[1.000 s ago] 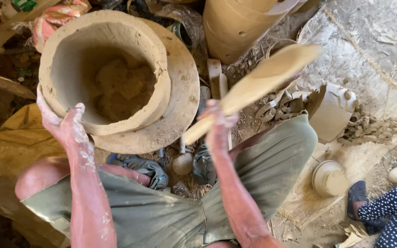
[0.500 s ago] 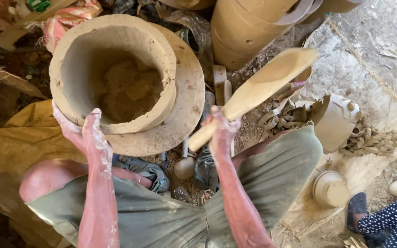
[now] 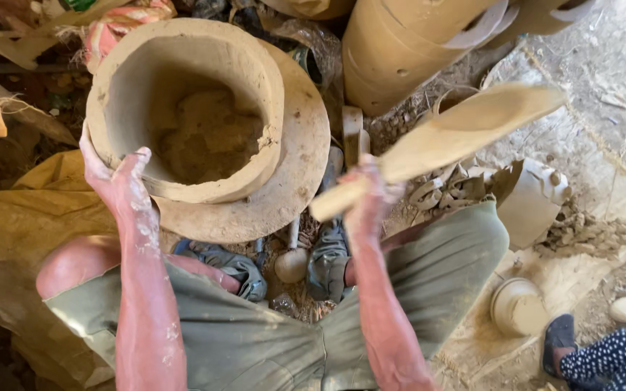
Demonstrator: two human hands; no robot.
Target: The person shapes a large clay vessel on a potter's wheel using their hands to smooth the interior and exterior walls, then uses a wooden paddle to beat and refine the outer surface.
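Left hand [image 3: 114, 181] flat on near-left outer wall of clay pot [image 3: 182, 108], fingers spread over the rim, thumb inside; palm pressing, not wrapped around. Right hand [image 3: 367, 199] closed tight on handle of wooden paddle [image 3: 451, 141]; blade raised, angled up to far right, well apart from pot wall. Pot sits far-left centre on round clay disc [image 3: 295, 166], disc rim sticking out on right + near side. Pot: thick uneven wall, wide open mouth, rough lumpy clay floor inside, pale brown, matte. Room: tight on left w/ yellow sacking [image 3: 16, 217] and scraps; gap between disc and paddle open. Tall clay cylinder [image 3: 407, 51] just beyond paddle, far side. Small clay lid [image 3: 519, 308] near right on ground. Another person's foot in dark sandal [image 3: 559, 337] at near-right corner.
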